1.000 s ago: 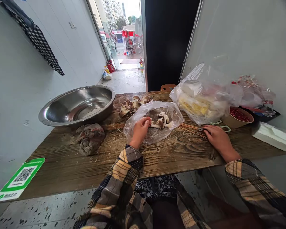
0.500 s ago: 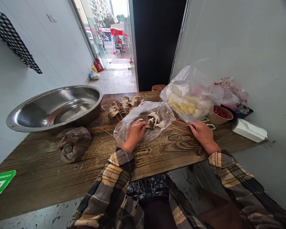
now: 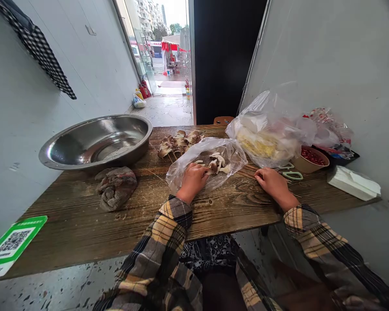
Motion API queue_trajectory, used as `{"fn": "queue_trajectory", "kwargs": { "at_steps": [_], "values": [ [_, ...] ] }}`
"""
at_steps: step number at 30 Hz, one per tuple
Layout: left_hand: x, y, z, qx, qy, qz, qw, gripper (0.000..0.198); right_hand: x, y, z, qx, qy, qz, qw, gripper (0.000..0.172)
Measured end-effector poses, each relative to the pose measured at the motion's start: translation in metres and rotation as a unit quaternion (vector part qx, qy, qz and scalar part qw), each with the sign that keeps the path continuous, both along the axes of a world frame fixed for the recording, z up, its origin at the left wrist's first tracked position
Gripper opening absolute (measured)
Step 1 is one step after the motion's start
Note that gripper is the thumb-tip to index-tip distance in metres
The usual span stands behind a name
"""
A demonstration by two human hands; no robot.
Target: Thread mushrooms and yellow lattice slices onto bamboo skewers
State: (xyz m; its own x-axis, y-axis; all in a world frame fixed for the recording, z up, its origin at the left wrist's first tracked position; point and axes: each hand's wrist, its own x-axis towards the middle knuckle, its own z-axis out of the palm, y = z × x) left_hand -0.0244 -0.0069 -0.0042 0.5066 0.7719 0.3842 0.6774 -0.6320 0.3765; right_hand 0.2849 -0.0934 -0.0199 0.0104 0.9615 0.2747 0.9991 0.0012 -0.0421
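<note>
On the table lies a clear plastic bag [image 3: 178, 170] with several torn oyster mushroom pieces [image 3: 218, 162] on it. My left hand [image 3: 194, 178] rests over the bag's near side, fingers pinched at a mushroom piece by the pile; the fingertips partly hide it. To the right, my right hand [image 3: 272, 183] is closed over thin wooden skewers [image 3: 246, 169], thumb and forefinger pressed together on them. Skewer ends show beyond the wrist side. Behind the bag, skewered mushrooms [image 3: 178, 142] lie in a heap. Green-handled scissors [image 3: 292, 175] sit just beyond my right hand.
A large steel basin [image 3: 97, 162] stands at the left, with a grey crumpled cloth [image 3: 116, 190] before it. At the right are a bulging plastic bag [image 3: 262, 138], a tub of red contents [image 3: 313, 157] and a tissue pack [image 3: 355, 183]. A QR card [image 3: 16, 244] lies front left.
The view has swung slightly left, so everything appears further right. My right hand has drawn a little closer to the left hand; the left stays at the mushroom pieces.
</note>
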Motion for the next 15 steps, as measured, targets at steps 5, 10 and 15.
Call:
{"fn": "queue_trajectory", "kwargs": {
  "at_steps": [5, 10, 15],
  "values": [
    [0.000, 0.000, -0.003, -0.007, 0.002, 0.006, 1.000, 0.017, -0.002, -0.001, 0.003, 0.019, 0.001, 0.005, 1.000, 0.019],
    [0.001, 0.001, -0.006, -0.021, -0.042, 0.032, 0.998, 0.018, 0.012, -0.012, 0.012, 0.085, 0.021, -0.030, 0.996, 0.021],
    [0.004, 0.002, 0.002, -0.173, -0.247, 0.053, 0.952, 0.021, 0.024, -0.039, 0.030, 0.180, 0.134, -0.054, 0.973, 0.024]
  ]
}}
